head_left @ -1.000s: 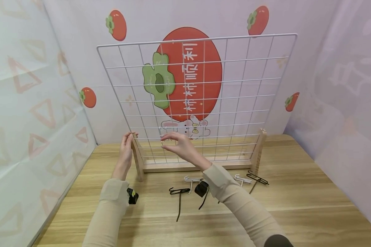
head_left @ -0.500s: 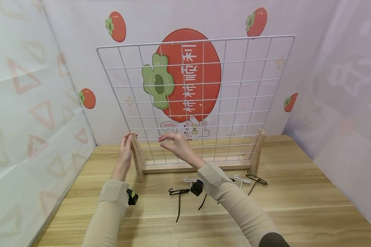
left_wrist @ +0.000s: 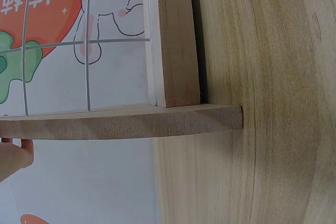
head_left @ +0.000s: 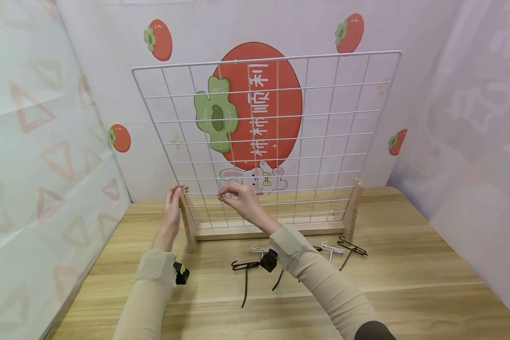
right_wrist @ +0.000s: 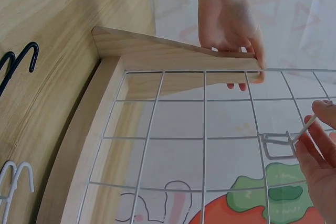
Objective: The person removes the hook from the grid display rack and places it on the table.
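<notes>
In the head view, a white wire grid panel (head_left: 263, 60) stands upright in a wooden stand (head_left: 272, 231). My left hand (head_left: 170, 215) grips the top of the stand's left side piece (head_left: 189, 224), its fingers curled round the wood in the right wrist view. My right hand (head_left: 245, 204) is at the lower left of the grid. Between its thumb and fingers it pinches the rod of a white grid hook (right_wrist: 278, 148). The hook's wire frame is against the grid wires; whether it is fully seated I cannot tell.
On the table in front of the stand lie several black and white hooks, such as a black hook (head_left: 246, 278), another black hook (head_left: 352, 248) and a white hook (head_left: 332, 248). Some are partly hidden by the right sleeve (head_left: 323, 283). A printed curtain hangs behind the grid.
The right thumb and fingertips have come closer together around the hook's rod. My left hand has stayed on the stand. The head view has shifted slightly.
</notes>
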Demonstrator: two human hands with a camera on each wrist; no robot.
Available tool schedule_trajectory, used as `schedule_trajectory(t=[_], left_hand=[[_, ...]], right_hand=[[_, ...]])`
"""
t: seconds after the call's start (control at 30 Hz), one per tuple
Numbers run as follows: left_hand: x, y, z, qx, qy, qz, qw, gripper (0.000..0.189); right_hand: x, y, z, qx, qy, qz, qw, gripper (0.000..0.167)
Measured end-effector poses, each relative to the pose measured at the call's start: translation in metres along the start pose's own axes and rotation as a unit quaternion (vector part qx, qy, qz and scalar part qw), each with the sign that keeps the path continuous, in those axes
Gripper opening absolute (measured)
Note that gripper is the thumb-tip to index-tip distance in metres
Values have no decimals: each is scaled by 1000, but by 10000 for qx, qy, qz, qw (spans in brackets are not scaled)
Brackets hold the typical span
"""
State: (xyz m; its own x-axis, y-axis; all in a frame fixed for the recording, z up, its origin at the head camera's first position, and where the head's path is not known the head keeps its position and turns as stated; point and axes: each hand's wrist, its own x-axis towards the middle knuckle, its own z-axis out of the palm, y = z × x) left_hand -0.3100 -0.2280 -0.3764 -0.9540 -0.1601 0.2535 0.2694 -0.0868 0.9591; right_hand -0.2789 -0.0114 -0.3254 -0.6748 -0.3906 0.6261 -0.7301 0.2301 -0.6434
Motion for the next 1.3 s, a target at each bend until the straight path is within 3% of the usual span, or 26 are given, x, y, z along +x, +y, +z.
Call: schedule_trajectory(t=[0.13, 0.2, 0.63, 0.8, 0.97, 1.3], left_hand=[[-1, -1, -1, -34, -35, 11, 10000, 12], [-1, -1, -1, -19, -52, -7, 10000, 12], [-2, 1, -2, 40, 44, -27, 10000, 14], [-2, 1, -2, 79, -85, 74, 9999, 15], [-2, 1, -3, 104, -34, -40, 9999, 14], [-1, 2, 0, 42, -38, 89, 9999, 13]], right_hand=[[0, -3, 1, 344, 42, -13, 9994, 8], [2, 7, 4, 440, 41, 19, 9990, 8], [9, 5, 2, 769, 156, 95, 9969, 10], [7, -8, -3, 859, 239, 92, 9960, 9], [2, -29, -11, 929, 123, 10, 9956, 7], [-11, -35, -21, 1011, 112, -156, 9947, 9]])
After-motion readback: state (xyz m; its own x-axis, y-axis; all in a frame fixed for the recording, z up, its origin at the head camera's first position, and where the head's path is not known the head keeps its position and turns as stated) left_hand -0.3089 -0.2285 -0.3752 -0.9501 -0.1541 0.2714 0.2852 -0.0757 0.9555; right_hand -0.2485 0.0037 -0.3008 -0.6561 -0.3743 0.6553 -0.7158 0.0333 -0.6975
